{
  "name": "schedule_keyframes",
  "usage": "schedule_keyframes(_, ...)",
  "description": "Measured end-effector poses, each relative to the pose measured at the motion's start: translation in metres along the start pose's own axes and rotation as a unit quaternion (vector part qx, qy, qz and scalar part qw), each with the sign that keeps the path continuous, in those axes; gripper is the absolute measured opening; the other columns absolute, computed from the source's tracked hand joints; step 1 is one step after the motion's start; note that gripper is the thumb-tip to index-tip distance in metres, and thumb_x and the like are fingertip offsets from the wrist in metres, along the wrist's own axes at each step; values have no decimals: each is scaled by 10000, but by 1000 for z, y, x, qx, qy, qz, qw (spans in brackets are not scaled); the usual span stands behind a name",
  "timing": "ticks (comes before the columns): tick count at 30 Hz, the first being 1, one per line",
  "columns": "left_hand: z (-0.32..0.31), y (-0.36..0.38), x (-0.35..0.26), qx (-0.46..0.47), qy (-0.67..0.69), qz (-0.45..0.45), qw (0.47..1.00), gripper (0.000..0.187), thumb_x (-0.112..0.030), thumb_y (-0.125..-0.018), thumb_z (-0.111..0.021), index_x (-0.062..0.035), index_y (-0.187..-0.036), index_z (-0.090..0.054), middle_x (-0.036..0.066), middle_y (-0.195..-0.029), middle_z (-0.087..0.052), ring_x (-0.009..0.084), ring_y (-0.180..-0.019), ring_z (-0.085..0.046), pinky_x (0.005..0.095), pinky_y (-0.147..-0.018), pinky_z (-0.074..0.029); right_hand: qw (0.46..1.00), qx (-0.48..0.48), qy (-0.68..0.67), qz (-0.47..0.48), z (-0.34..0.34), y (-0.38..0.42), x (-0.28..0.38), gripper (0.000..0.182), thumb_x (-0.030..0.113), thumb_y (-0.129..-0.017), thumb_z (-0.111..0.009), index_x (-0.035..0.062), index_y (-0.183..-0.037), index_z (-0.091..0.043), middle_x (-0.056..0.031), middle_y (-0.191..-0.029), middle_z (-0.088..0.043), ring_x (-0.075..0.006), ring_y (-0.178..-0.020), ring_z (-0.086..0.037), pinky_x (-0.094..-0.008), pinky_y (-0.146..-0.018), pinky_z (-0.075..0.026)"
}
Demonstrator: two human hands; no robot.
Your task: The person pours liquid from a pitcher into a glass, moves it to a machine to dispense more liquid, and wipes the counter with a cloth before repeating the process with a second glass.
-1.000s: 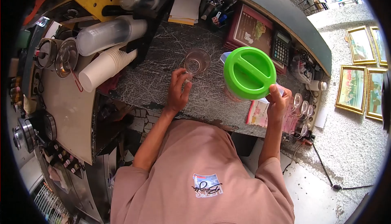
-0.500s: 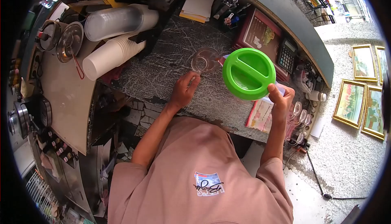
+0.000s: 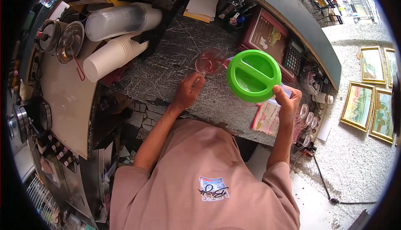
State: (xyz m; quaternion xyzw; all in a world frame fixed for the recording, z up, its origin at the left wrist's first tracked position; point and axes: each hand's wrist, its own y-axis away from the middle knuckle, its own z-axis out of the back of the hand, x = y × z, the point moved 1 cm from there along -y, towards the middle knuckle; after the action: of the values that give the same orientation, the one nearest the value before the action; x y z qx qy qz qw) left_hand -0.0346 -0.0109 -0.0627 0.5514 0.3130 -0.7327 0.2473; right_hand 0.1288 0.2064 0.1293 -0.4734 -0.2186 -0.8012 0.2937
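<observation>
In my right hand (image 3: 288,102) is the handle of a pitcher with a bright green lid (image 3: 252,85). The pitcher is tipped to the left, and red liquid runs from its spout into a clear glass mug (image 3: 210,62). My left hand (image 3: 188,91) grips the mug by its handle, fingers closed, at the near side of the mug. Red liquid covers the bottom of the mug. Most of the pitcher's body is hidden under the lid.
Stacked paper cups (image 3: 112,58) and plastic cups (image 3: 112,23) lie at the left. Beyond the dark counter (image 3: 167,58) are dark red menus (image 3: 265,33) and a calculator (image 3: 293,58). A floral booklet (image 3: 266,119) and several upturned glasses (image 3: 308,119) are on the right.
Red liquid now shows in the mug, which looked nearly clear before. The pitcher and both hands have barely moved.
</observation>
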Motion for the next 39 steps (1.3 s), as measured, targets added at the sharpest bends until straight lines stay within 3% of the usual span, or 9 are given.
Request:
schedule_keyframes(32,1,-3,2,14,25,-7,1000,274,-255,-1027,-496,-14,-935,-590,95,-812,-605,198,-746,-601,336,-689,-463,999,18,29,-13,0,7,18,324,293,-810,-799,-8,-720,-716,79,-597,-530,-9,-554,-421,-217,-495,-279)
schedule_keyframes(38,1,-2,1,10,25,-13,1000,271,-252,-1028,-495,-16,-934,-590,92,-805,-597,204,-733,-593,335,-680,-458,999,16,33,-16,1,6,15,329,297,-805,-802,-13,-729,-724,72,-598,-548,-11,-548,-438,-214,-494,-291)
schedule_keyframes(39,1,-2,1,15,28,-4,999,275,-263,-1016,-517,-7,-956,-599,118,-820,-613,252,-756,-613,357,-690,-467,999,16,34,-16,1,6,15,329,297,-805,-802,-13,-729,-724,72,-598,-548,-11,-548,-438,-214,-494,-291)
